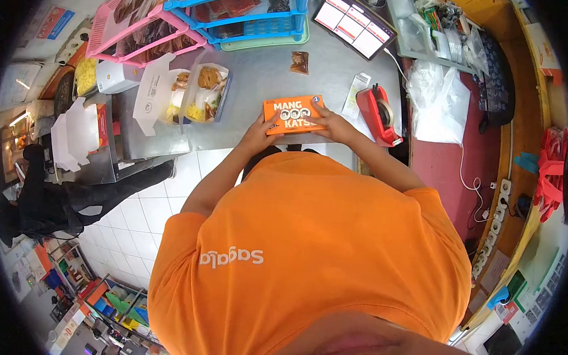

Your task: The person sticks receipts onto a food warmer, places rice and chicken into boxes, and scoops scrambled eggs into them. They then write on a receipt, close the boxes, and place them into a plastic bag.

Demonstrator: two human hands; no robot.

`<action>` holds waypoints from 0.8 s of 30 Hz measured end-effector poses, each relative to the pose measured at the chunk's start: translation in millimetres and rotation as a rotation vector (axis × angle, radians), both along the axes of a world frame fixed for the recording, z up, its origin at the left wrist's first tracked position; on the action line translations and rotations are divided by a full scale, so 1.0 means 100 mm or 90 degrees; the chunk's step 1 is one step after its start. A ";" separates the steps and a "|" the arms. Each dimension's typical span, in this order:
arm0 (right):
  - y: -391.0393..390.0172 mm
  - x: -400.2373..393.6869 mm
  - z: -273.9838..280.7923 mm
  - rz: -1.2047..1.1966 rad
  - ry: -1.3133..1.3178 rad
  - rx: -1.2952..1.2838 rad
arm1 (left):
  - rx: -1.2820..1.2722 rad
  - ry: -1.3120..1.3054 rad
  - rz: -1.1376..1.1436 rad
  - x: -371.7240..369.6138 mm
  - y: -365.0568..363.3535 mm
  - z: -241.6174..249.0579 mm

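A closed orange food box [294, 103] printed "MANG KATSU" lies at the near edge of the metal table. My left hand [258, 135] grips its left end, and my right hand [336, 125] holds the right end, with fingers on the lid. Beyond the box lies a small brown sachet [299, 62]. To the left stand two open food boxes; the nearer-to-middle open box [221, 101] contains rice and fried pieces. On the right, beside my right hand, are a red tape dispenser [366, 108] and a printed slip [356, 92].
A pink rack [152, 43] and a blue rack [246, 31] with packets stand at the back. A tablet [355, 23] sits at the back right, near white plastic bags [432, 98]. Another person in black [64, 195] is at the left, near an open carton [76, 136].
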State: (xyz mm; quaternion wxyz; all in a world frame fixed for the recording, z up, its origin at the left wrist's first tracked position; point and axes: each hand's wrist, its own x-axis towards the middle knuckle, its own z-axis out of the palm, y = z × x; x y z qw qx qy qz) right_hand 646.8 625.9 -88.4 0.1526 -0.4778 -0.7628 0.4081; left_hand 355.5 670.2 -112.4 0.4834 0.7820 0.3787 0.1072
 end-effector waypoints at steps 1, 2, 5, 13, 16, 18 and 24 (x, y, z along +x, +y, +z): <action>-0.01 -0.02 -0.01 -0.001 0.001 0.001 | 0.001 0.001 -0.001 0.00 0.00 -0.06; -0.04 -0.04 -0.03 0.004 -0.026 0.049 | -0.005 -0.018 -0.002 0.01 -0.01 -0.07; -0.19 -0.13 0.00 0.014 -0.137 0.143 | 0.181 0.080 -0.003 -0.01 -0.14 0.24; -0.34 0.08 0.01 -0.115 -0.106 0.213 | 0.415 0.288 -0.151 0.45 -0.07 0.23; -0.46 0.62 0.72 -0.431 -0.168 0.337 | 0.350 0.214 -0.152 0.43 0.01 0.19; -0.67 1.19 0.51 -0.718 -0.268 0.264 | 0.377 0.250 -0.183 0.47 0.07 0.26; -0.84 1.56 0.37 -0.725 -0.120 -0.198 | 0.390 0.278 -0.173 0.52 0.20 0.33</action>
